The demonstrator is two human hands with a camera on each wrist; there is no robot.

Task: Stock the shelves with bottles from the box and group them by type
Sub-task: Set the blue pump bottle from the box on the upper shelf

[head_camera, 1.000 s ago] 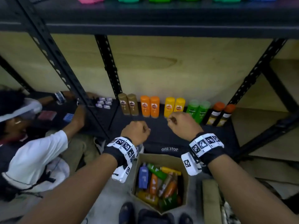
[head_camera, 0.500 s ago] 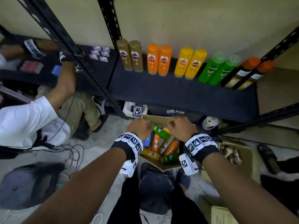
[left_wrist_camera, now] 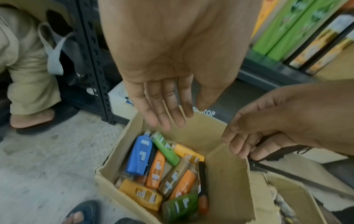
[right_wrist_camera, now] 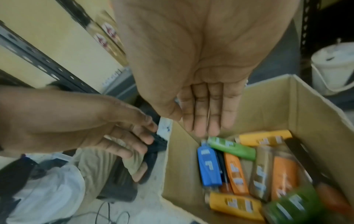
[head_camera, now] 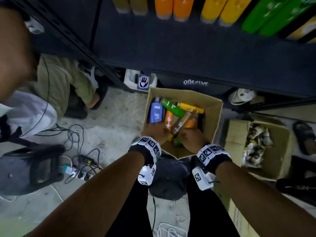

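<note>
An open cardboard box (head_camera: 213,117) stands on the floor below the dark shelf (head_camera: 188,48). Several bottles lie in it, among them a blue one (head_camera: 156,113), a green one (head_camera: 171,107) and an orange one (head_camera: 168,119). My left hand (head_camera: 156,132) hovers over the box's near left side, and the left wrist view shows this hand (left_wrist_camera: 168,119) with straight fingers, holding nothing. My right hand (head_camera: 192,137) is beside it over the near right side, also flat and empty (right_wrist_camera: 201,125). Brown, orange (head_camera: 172,6), yellow (head_camera: 220,9) and green (head_camera: 266,17) bottles stand in pairs on the shelf.
Another person (head_camera: 65,79) sits on the floor at the left by the shelf post. A second cardboard box (head_camera: 236,134) with loose items is at the right. A power strip with cables (head_camera: 80,166) lies on the floor to the left, and a white bucket (head_camera: 242,96) sits under the shelf.
Both hands have come down from the shelf's front edge to just above the bottles in the box. The head view has tilted downward.
</note>
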